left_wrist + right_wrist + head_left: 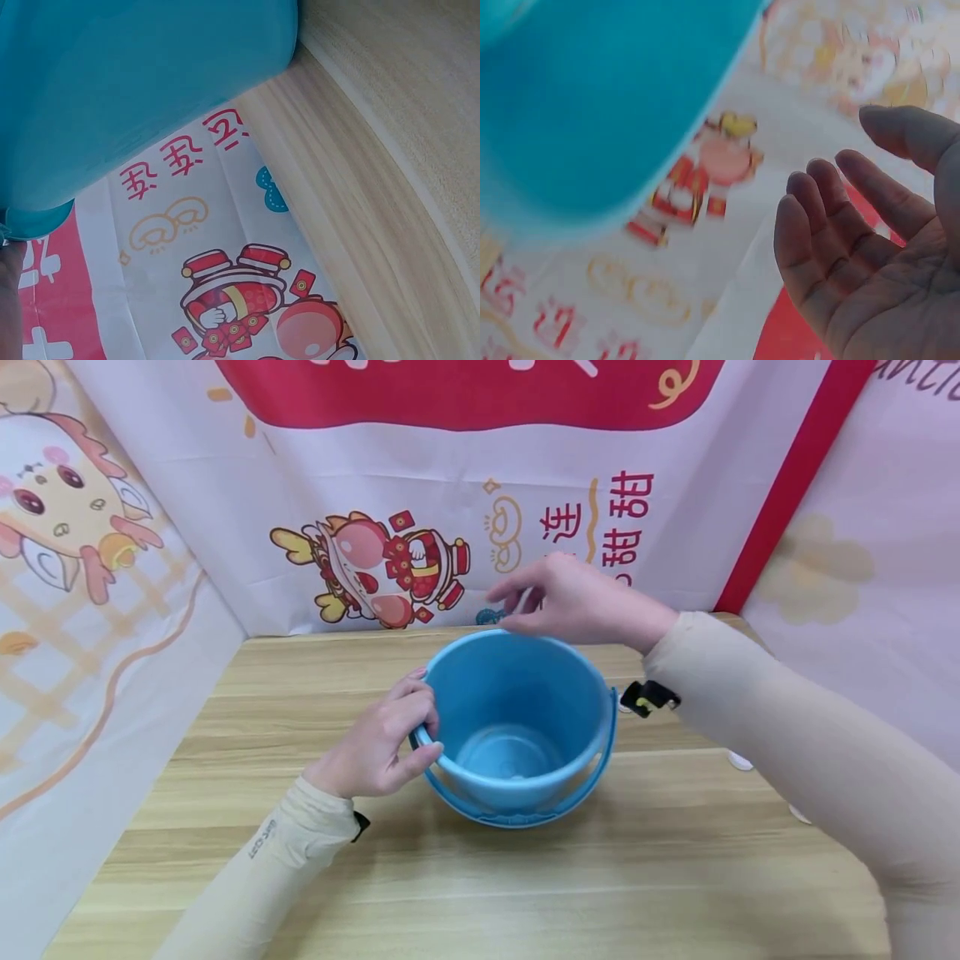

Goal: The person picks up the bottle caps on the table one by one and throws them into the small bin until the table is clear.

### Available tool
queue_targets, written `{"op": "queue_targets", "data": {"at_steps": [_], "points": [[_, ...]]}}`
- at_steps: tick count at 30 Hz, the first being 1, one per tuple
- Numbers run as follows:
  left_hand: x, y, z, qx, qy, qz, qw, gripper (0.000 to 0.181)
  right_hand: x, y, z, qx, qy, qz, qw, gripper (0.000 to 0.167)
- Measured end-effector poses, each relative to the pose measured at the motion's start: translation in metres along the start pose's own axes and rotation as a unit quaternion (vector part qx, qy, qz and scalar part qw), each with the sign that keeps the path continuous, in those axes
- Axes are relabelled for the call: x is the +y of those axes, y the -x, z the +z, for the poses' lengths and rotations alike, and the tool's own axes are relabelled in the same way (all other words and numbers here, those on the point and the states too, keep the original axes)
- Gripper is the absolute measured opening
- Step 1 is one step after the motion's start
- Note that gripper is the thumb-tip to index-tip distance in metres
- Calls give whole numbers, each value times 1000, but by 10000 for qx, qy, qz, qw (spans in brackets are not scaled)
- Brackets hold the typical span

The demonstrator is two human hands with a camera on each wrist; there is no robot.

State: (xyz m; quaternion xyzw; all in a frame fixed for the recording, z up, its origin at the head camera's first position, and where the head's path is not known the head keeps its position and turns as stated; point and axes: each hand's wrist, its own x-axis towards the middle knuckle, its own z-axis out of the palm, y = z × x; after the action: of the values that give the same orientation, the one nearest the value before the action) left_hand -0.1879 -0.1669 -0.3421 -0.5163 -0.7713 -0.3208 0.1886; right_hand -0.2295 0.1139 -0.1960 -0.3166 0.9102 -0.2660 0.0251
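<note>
A blue bucket [517, 710] stands upright on the wooden table, its inside showing nothing but the bottom, its blue handle [517, 818] hanging down along the near side. My left hand [386, 739] grips the rim at the left, fingers over the edge and thumb on the near side. Above the bucket's far right rim, my right hand [566, 597] hovers with loosely bent fingers and holds nothing. In the right wrist view that hand [877, 247] is apart from the bucket [607, 112]. The left wrist view shows the bucket's outer wall [135, 82].
The wooden table [300, 860] extends around the bucket. Small white discs [739, 761] lie at its right side. A printed cloth [420, 468] with red and cartoon figures hangs behind the table, with more printed cloth at both sides.
</note>
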Motion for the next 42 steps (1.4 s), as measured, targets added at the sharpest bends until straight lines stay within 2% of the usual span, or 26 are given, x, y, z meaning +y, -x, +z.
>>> {"op": "queue_targets", "data": {"at_steps": [5, 9, 13, 15, 21, 24, 28, 35, 42], "points": [[0, 2, 2, 22, -51, -14, 10000, 40, 45, 19, -19, 647, 281, 482, 9963, 41], [0, 2, 2, 49, -66, 22, 10000, 40, 87, 38, -26, 795, 241, 1015, 9914, 39], [-1, 2, 2, 54, -68, 24, 10000, 40, 129, 55, -18, 641, 202, 1410, 9877, 37], [-1, 3, 2, 59, -62, 16, 10000, 39, 149, 61, -9, 517, 275, 1460, 9876, 34], [-2, 4, 2, 78, -63, 24, 9999, 38, 194, 73, 26, -217, 372, 1751, 9836, 37], [-2, 4, 3, 92, -48, 56, 9999, 37, 209, 75, 44, -560, 465, 1857, 9799, 40], [-2, 5, 3, 139, -31, 106, 9998, 37, 220, 76, 63, -759, 384, 2111, 9738, 45], [-1, 5, 3, 154, -45, 116, 9998, 38, 234, 75, 87, -820, -132, 2360, 9682, 53], [-1, 2, 3, 95, -5, 119, 9999, 37, 233, 75, 95, -664, -150, 2461, 9668, 39]]}}
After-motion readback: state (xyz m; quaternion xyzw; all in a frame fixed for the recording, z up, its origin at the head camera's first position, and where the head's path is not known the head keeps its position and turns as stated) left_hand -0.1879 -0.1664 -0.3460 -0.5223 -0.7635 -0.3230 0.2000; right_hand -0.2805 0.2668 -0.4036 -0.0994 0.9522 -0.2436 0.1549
